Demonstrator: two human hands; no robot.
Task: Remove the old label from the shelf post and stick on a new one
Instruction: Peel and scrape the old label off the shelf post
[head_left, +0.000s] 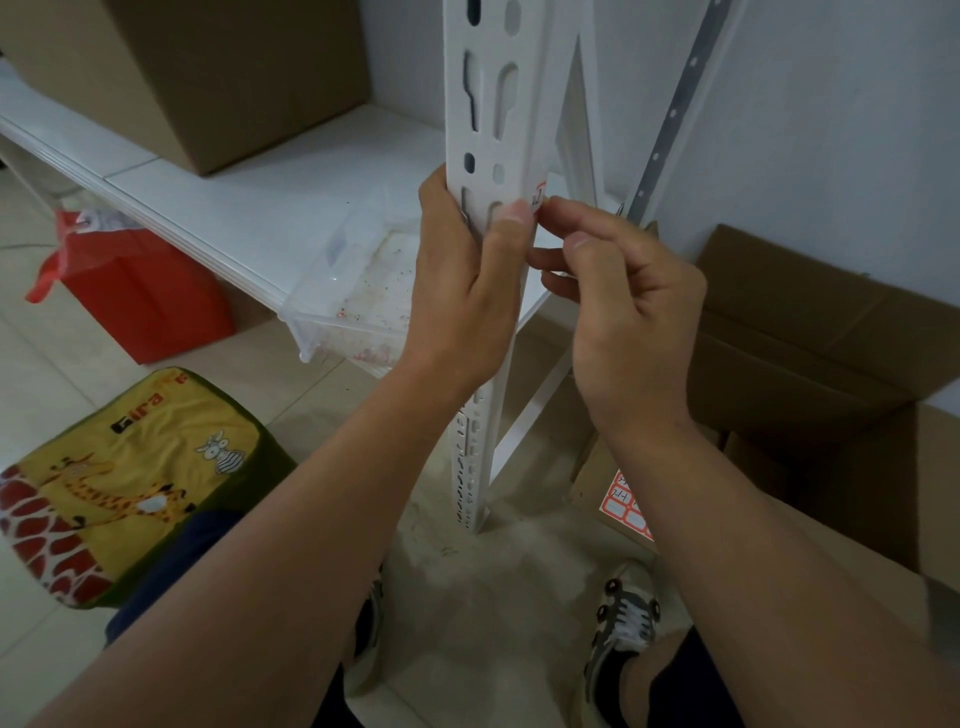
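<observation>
A white slotted shelf post (493, 119) rises in the middle of the head view. A small white label with a red border (539, 196) sits on the post's right edge. My left hand (462, 291) grips the post from the left, its thumb lying across the front just below the label. My right hand (618, 306) is at the post's right side with curled fingers, its fingertips touching the label's edge. A sheet of red-bordered labels (626, 504) lies on a low cardboard box at the lower right, partly hidden by my right forearm.
A white shelf (249, 208) carries a large cardboard box (208, 73) and a clear plastic tray (353, 291). A red bag (135, 291) and a giraffe-print cushion (130, 483) are on the floor to the left. Open cardboard boxes (810, 338) stand on the right.
</observation>
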